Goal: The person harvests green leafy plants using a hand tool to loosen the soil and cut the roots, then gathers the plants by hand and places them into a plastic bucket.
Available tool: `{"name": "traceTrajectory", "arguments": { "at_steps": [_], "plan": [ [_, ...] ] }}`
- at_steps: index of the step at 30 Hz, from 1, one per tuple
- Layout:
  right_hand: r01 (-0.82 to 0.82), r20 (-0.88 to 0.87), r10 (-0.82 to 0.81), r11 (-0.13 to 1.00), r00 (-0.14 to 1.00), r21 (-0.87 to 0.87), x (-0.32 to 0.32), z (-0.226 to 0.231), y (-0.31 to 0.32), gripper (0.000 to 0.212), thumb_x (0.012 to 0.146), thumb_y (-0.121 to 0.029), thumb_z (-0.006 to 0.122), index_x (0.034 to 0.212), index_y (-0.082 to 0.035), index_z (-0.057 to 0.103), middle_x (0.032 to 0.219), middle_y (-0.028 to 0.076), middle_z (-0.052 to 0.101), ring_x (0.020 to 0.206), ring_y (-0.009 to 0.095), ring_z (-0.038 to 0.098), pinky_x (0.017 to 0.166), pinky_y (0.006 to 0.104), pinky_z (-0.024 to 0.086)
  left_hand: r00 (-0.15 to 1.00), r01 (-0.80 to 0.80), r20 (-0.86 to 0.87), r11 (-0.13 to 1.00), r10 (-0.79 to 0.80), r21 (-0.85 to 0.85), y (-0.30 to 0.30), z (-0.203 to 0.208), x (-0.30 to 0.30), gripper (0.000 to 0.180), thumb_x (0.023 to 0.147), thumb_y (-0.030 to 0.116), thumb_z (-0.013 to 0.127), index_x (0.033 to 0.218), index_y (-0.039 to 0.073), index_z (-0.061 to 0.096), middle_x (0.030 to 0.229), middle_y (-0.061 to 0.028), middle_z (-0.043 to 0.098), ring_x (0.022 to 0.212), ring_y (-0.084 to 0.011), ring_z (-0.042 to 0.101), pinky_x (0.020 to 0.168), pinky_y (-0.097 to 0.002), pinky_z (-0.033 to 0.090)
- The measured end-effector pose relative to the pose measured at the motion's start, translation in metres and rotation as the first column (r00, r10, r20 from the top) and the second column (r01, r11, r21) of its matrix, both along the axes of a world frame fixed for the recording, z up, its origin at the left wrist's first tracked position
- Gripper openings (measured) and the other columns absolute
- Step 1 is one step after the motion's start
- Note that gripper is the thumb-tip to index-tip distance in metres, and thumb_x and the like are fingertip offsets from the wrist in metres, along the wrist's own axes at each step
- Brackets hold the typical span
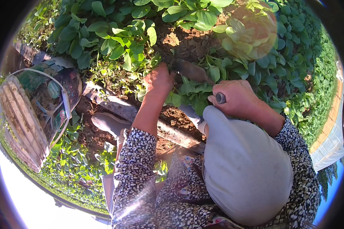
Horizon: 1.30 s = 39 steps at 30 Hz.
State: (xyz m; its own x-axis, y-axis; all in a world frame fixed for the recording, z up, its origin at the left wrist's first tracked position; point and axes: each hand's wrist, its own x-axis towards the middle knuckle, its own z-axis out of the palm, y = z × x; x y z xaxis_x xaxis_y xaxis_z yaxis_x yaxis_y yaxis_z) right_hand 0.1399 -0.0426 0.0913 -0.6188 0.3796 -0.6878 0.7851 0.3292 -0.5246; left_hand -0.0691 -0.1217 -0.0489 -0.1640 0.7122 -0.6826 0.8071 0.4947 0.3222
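Note:
My right hand [239, 98] is wrapped round the handle of a hand trowel [194, 71], the round grey end of the handle showing by the thumb. The trowel's brown, soil-stained blade points left, low among leafy green plants [187, 89]. My left hand [159, 81] is closed near the blade's tip, beside small weeds [112, 72] and bare soil. Its fingertips are hidden, so what they grip cannot be made out.
A plastic sack [57, 87] and a ridged pale container [21, 118] with a white handle stand at left. A pale strip [114, 105] crosses the soil by my shoe [107, 123]. Grey cloth [248, 164] fills the lower right. Dense leafy plants [294, 38] grow beyond.

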Motion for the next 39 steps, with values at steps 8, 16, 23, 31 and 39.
{"name": "traceTrajectory", "arguments": {
  "at_steps": [8,16,23,31,39],
  "plan": [
    [-0.005,-0.116,0.018,0.994,0.993,0.108,0.010,-0.030,-0.011,0.027,0.083,-0.030,0.062,0.067,-0.009,0.058,0.070,0.008,0.058,0.070,0.030,0.059,0.059,0.0441,0.044,0.952,-0.288,0.136,0.952,0.274,0.100,-0.016,0.004,-0.001,0.033,0.086,0.031,0.059,0.103,0.003,0.055,0.087,-0.0221,0.066,0.084,-0.0399,0.065,0.077,-0.0469,0.050],
    [0.003,-0.129,0.015,0.990,0.992,0.140,0.017,-0.003,0.008,0.027,0.079,-0.030,0.066,0.064,-0.009,0.058,0.067,0.007,0.056,0.065,0.030,0.058,0.057,0.0429,0.044,-0.208,-0.977,0.555,-0.147,0.806,-0.152,-0.078,-0.006,-0.034,0.010,0.084,0.018,0.060,0.086,0.010,0.055,0.072,-0.0021,0.053,0.061,-0.0156,0.052,0.051,-0.0303,0.045],
    [-0.152,-0.202,0.186,0.974,0.962,0.170,0.013,-0.019,0.021,0.027,0.077,-0.027,0.067,0.063,-0.007,0.056,0.064,0.008,0.054,0.062,0.031,0.057,0.052,0.0430,0.041,0.513,-0.821,0.490,0.570,0.705,0.040,-0.092,-0.038,-0.032,0.041,0.078,0.022,0.070,0.105,-0.004,0.055,0.080,-0.0098,0.063,0.068,-0.0194,0.056,0.065,-0.0328,0.047],
    [-0.240,-0.156,0.258,0.962,0.953,0.128,-0.003,-0.036,0.030,0.026,0.079,-0.029,0.062,0.063,-0.009,0.059,0.066,0.008,0.057,0.065,0.031,0.059,0.057,0.0451,0.044,0.888,-0.436,0.247,0.882,0.389,0.180,-0.063,-0.052,-0.010,0.080,0.068,0.033,0.080,0.133,0.007,0.041,0.118,-0.0209,0.057,0.103,-0.0377,0.060,0.086,-0.0437,0.049],
    [-0.102,-0.182,0.131,0.982,0.975,0.162,-0.001,-0.054,-0.004,0.027,0.082,-0.031,0.059,0.065,-0.010,0.061,0.070,0.007,0.060,0.067,0.030,0.061,0.059,0.0427,0.047,0.934,-0.354,0.074,0.885,0.349,0.302,-0.031,-0.049,-0.006,0.030,0.080,0.018,0.069,0.107,0.009,0.061,0.085,-0.0167,0.065,0.076,-0.0377,0.062,0.069,-0.0427,0.050]
  ]
}}
